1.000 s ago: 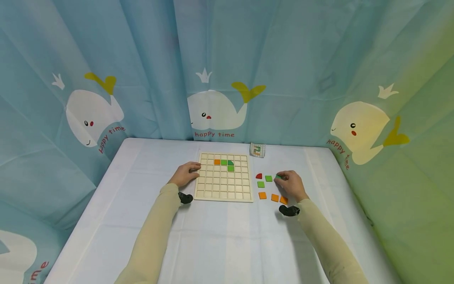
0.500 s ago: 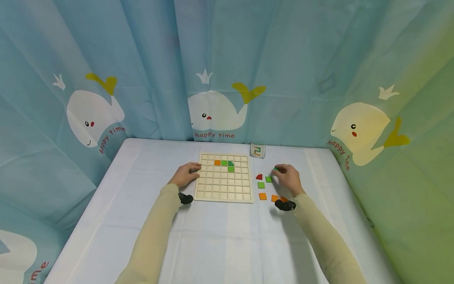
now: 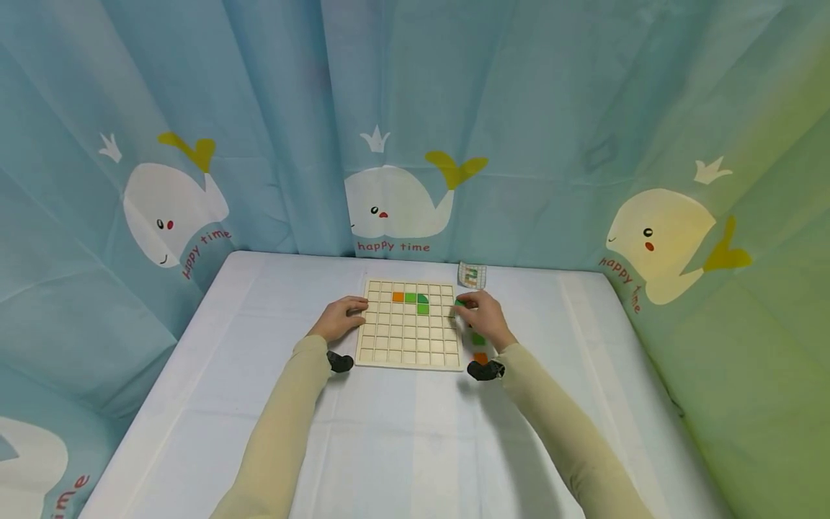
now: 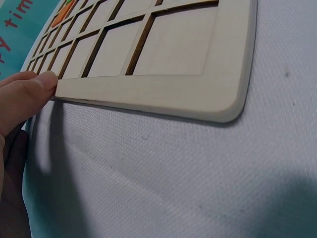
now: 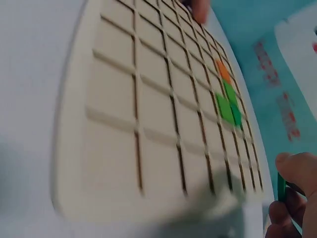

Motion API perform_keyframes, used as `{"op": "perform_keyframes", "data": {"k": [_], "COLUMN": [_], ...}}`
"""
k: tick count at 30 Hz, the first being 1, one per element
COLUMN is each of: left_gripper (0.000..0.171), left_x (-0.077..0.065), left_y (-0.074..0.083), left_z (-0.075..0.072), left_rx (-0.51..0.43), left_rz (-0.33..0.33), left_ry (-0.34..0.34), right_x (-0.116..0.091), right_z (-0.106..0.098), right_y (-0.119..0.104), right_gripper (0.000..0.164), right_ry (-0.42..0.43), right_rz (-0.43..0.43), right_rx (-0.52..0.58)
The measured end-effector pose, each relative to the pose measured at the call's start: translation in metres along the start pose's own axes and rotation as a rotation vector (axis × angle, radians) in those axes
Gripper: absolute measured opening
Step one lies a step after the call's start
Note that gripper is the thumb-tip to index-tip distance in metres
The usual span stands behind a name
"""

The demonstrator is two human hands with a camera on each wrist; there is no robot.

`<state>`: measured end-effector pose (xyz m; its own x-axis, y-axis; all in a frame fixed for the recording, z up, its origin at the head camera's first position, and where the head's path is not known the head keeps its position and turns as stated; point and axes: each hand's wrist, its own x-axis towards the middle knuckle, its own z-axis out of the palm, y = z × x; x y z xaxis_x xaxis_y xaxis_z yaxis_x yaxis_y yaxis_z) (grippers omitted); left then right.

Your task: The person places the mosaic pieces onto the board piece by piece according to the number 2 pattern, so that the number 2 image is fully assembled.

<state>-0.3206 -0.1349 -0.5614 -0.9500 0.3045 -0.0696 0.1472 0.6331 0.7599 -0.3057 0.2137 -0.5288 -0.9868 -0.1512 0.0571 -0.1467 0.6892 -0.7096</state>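
Note:
A pale wooden grid board (image 3: pixel 405 346) lies flat on the table. In it sit an orange square tile (image 3: pixel 398 297), two green square tiles (image 3: pixel 423 310) and a darker green quarter-round tile (image 3: pixel 422 298). The left hand (image 3: pixel 337 319) rests at the board's left edge, fingers and thumb apart; its thumb (image 4: pixel 45 82) touches the rim in the left wrist view. Just over the board's right edge, the right hand (image 3: pixel 486 317) pinches a green tile (image 5: pixel 281 186) between thumb and fingers. That tile shows edge-on in the right wrist view, its outline partly hidden by fingers.
Under the right hand and wrist, a loose green tile (image 3: pixel 478 339) and an orange tile (image 3: pixel 480 357) show partly; other loose tiles are hidden. A small pattern card (image 3: pixel 472 275) lies behind the board's right corner. A whale-print curtain (image 3: pixel 545 144) hangs behind the table.
The right hand has moved left with the green tile, from the loose tiles to the board's right edge. The left hand and board have stayed in place.

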Motion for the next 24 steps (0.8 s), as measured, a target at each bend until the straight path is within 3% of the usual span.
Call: {"op": "perform_keyframes", "data": {"k": [4,13,18,24], "left_gripper": [0.043,0.043,0.043,0.044], "left_x": [0.0,0.0,0.001,0.002], "left_y": [-0.002,-0.002,-0.003,-0.004], "left_z": [0.0,0.0,0.001,0.001], "left_rx": [-0.004,-0.013,-0.012,-0.009], "left_rz": [0.003,0.019,0.009,-0.002], "left_ry": [0.003,0.004,0.01,0.011], "right_x": [0.003,0.007,0.007,0.009], "right_z": [0.019,0.042,0.047,0.057], "right_y": [-0.017,-0.038,-0.04,-0.032], "right_gripper": [0.033,0.028,0.022,0.027], "right_ry": [-0.069,-0.155,-0.155,-0.083], "right_rz": [-0.083,-0.159,-0.193,-0.221], "right_rx": [-0.019,-0.046,-0.084,-0.11]}}
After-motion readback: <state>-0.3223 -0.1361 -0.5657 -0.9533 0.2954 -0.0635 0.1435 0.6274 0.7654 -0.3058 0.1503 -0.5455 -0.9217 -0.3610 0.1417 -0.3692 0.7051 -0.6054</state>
